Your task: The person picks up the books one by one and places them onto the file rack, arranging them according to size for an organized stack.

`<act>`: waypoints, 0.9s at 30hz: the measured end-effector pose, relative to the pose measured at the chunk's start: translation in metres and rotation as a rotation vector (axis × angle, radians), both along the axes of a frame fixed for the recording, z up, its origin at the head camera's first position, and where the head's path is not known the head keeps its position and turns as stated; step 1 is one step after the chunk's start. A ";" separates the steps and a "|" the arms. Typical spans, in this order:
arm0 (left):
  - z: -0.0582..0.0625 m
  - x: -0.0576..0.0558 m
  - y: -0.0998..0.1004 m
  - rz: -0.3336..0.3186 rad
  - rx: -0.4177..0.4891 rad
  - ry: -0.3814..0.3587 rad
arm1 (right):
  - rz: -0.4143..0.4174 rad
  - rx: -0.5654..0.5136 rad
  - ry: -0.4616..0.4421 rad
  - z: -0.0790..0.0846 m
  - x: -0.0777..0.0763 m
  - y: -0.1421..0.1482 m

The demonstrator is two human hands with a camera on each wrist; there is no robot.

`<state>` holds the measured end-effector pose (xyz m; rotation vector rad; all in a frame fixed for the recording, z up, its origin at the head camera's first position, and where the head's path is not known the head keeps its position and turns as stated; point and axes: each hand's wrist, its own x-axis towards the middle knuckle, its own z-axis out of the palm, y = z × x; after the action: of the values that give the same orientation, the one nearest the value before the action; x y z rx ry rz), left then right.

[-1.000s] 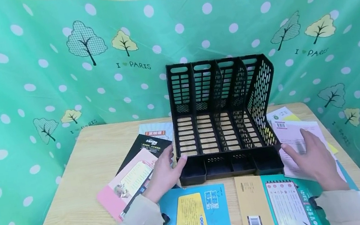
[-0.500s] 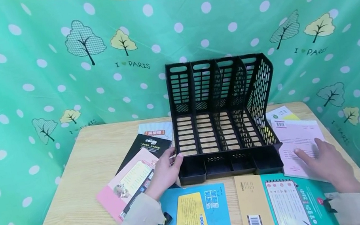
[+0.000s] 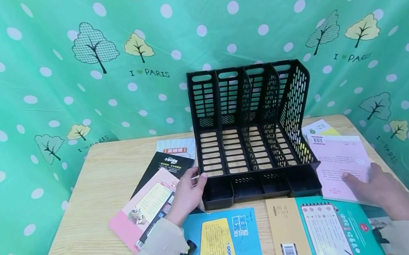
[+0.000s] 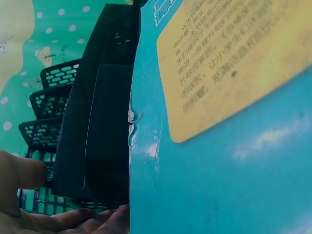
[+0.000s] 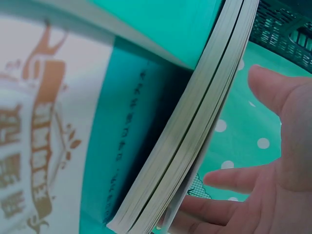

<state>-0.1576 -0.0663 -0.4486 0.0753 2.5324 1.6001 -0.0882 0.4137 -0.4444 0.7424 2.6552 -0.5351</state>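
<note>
A black desk file organizer (image 3: 237,175), with upright slots and a row of small trays along its front, stands at the table's back middle. My left hand (image 3: 188,194) holds its left front corner, thumb at the front edge and fingers on the outer side. My right hand (image 3: 382,192) is over the right end of a pink booklet (image 3: 342,162), the top one of a pile right of the organizer. In the right wrist view, the thumb (image 5: 273,87) stands apart and the other fingers reach the edge of the stacked books (image 5: 180,141), their tips partly hidden.
A blue book (image 3: 222,252) lies at the front middle, with a tan book (image 3: 289,235) and a teal notebook (image 3: 331,232) right of it. Left of the organizer, a pink book (image 3: 146,206) overlaps a black book (image 3: 166,166). A green dotted curtain (image 3: 206,45) hangs behind.
My right hand has left the organizer's right front corner and moved right and toward me, over the pink booklet. The left hand stays at the organizer's left corner.
</note>
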 end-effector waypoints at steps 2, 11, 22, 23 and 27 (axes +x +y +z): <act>0.000 0.000 0.000 0.000 0.007 -0.005 | -0.006 0.016 -0.003 0.000 0.000 0.000; -0.003 -0.003 0.000 0.016 0.004 -0.036 | -0.040 0.042 -0.054 -0.003 0.001 0.001; -0.004 -0.005 -0.001 0.015 0.026 -0.052 | -0.135 0.067 -0.082 -0.003 0.000 -0.007; -0.004 -0.005 -0.001 0.015 0.024 -0.053 | -0.135 0.068 -0.091 -0.003 0.000 -0.006; -0.004 -0.005 -0.001 0.025 0.022 -0.064 | -0.137 0.051 -0.123 -0.002 0.000 -0.003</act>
<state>-0.1622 -0.0675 -0.4521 -0.0051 2.4783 1.6128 -0.0885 0.4111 -0.4460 0.9470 2.5260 -0.4428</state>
